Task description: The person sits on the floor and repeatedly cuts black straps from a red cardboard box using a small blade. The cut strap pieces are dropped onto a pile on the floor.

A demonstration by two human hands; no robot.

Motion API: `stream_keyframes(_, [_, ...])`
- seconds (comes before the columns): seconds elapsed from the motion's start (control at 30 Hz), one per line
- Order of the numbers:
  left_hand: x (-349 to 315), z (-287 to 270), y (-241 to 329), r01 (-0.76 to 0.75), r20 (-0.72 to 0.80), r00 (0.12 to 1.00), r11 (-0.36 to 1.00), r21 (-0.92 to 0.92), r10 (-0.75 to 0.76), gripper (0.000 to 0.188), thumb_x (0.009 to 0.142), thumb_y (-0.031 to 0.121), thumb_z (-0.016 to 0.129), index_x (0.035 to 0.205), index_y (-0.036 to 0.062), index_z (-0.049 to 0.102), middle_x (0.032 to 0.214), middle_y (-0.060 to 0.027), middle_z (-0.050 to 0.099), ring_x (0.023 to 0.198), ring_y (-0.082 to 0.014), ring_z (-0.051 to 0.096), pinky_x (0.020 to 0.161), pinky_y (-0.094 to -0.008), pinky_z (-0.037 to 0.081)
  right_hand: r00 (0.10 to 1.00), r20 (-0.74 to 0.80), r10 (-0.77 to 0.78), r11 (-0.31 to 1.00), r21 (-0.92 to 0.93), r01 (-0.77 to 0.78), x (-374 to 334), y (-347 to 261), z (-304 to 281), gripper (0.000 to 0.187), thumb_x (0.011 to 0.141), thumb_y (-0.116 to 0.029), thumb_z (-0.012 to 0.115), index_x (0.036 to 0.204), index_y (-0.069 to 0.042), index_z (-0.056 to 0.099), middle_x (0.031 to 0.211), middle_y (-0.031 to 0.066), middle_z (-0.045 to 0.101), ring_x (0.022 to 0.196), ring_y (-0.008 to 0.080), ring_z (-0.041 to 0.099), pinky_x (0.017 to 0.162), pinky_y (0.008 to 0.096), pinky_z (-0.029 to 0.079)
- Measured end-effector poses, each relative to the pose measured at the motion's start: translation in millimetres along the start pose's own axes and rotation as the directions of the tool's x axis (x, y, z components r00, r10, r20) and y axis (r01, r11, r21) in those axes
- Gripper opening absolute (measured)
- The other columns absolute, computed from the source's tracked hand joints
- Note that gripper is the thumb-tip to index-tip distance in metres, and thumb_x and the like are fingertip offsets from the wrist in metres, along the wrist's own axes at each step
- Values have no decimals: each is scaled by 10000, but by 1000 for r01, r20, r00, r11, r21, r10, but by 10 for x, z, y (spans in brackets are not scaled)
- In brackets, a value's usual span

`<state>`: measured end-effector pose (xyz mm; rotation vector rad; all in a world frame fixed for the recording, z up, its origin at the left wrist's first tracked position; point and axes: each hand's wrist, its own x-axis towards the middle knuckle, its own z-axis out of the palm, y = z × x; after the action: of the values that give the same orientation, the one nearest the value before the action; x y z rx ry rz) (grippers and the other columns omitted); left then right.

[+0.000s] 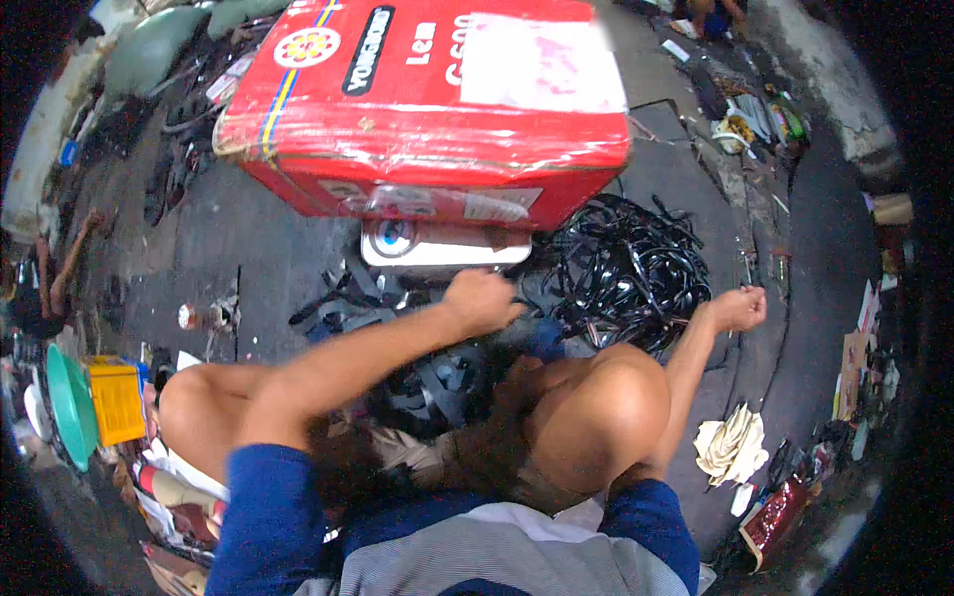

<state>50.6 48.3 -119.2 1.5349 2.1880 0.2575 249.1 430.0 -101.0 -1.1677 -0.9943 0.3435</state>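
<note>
My left hand [484,301] is closed and held out in front of me, over black straps, just short of a white tin-like box with rounded corners [452,245]. Past my right knee, my right hand [740,309] is closed with the fingers curled; anything inside either hand is hidden or too small to make out. A tangled heap of glossy black strips [631,268] lies between the two hands. More black straps [437,382] are bunched between my bent knees, partly hidden by my left forearm.
A large red carton [417,179] stands directly ahead, overhanging the white box. Crumpled cream cloth [731,445] lies at right. A yellow box [117,399] and a green basin [72,407] are at left. At the far left a person's arm [72,260] shows. Litter lines both sides.
</note>
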Motion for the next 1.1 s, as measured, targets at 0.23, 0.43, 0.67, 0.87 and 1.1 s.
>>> stream_keyframes(0.23, [-54, 1928, -534, 580, 56, 721, 558, -593, -691, 381, 802, 402, 824, 890, 50, 708, 959, -169, 733, 916, -326, 719, 838, -431, 557, 868, 489, -89, 969, 246, -40, 88, -1157, -461, 124, 966, -111, 686, 1057, -50, 628, 825, 16, 617, 685, 100, 556, 616, 258, 476])
stream_keyframes(0.43, [294, 1006, -90, 54, -90, 936, 391, -919, -340, 171, 801, 93, 779, 804, 54, 613, 720, -32, 665, 723, -133, 653, 684, -325, 530, 337, 934, -117, 964, 189, -188, -488, -1976, -628, 42, 950, -84, 689, 982, -66, 669, 791, -18, 623, 646, 59, 549, 564, 228, 444])
stream_keyframes(0.67, [89, -915, 838, -388, -391, 919, -272, -881, -45, 298, 924, -4, 704, 1109, 81, 487, 905, -48, 673, 823, -93, 644, 622, -260, 564, -310, 792, -526, 810, 577, 101, -597, -2722, -776, 429, 763, 8, 718, 1186, -54, 686, 1186, 152, 641, 1150, 303, 622, 987, 394, 504])
stream_keyframes(0.87, [-3, -1549, 732, -297, -305, 942, -81, -952, 137, 240, 949, 121, 701, 1121, 109, 536, 881, -11, 693, 590, -37, 558, 431, -184, 402, -120, 752, -649, 746, 659, 98, -733, -2823, -774, 289, 745, 14, 799, 1028, -34, 769, 981, 121, 736, 956, 267, 710, 865, 353, 561])
stream_keyframes(1.1, [-366, -2334, 571, -304, -214, 950, 529, -792, 227, 372, 814, 135, 860, 1089, 80, 617, 790, 20, 626, 664, -69, 589, 568, -246, 475, 206, 866, -456, 890, 445, 99, -575, -3139, -631, 141, 827, 4, 766, 967, -1, 775, 823, 71, 726, 684, 140, 675, 631, 268, 535])
